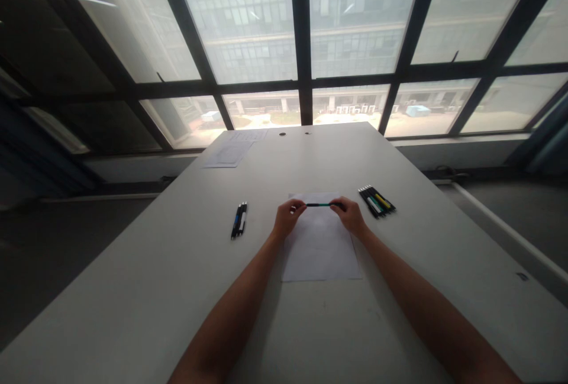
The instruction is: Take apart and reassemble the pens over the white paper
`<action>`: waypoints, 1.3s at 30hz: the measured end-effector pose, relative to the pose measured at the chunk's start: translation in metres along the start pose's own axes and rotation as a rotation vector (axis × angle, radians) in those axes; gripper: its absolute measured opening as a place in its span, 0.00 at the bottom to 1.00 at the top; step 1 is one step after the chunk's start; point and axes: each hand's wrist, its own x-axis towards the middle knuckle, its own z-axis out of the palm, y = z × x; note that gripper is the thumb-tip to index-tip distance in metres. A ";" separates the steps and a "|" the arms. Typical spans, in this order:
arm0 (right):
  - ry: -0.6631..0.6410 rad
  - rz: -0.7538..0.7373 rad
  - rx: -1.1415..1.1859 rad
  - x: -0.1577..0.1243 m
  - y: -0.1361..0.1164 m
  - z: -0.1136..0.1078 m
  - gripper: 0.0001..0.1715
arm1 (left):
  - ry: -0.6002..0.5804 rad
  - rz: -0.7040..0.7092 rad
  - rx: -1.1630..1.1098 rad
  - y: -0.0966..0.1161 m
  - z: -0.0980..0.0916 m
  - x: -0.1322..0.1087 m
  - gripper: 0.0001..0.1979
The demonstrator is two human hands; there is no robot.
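Note:
A dark pen (318, 205) with a green section is held level between my two hands, above the far part of a white sheet of paper (322, 248). My left hand (289, 216) pinches its left end with thumb and fingers. At the other end, the fingers of my right hand (349, 215) are closed on it. To the left of the paper lies a small group of black pens (239, 220), with blue and white parts. On the right, several dark pens (377, 201) lie side by side, with green, white and yellow parts among them.
The long white table (177, 289) reaches toward a wall of windows (257, 29). Printed sheets (228, 153) lie at its far left corner. Two small round fittings show near the far edge. A small dark mark (522, 276) is by the right edge.

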 end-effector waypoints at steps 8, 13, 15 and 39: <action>0.007 0.011 -0.008 0.001 -0.003 0.000 0.12 | 0.004 -0.003 -0.001 0.002 -0.001 0.000 0.10; 0.043 0.025 0.000 0.001 -0.002 0.000 0.13 | 0.036 -0.032 -0.008 0.000 -0.001 0.000 0.10; 0.055 0.035 0.009 0.001 -0.002 0.000 0.13 | 0.067 -0.041 -0.021 -0.001 -0.001 0.001 0.11; 0.463 0.099 -0.130 0.002 0.005 -0.007 0.18 | 0.358 -0.157 -0.362 -0.014 -0.003 0.008 0.12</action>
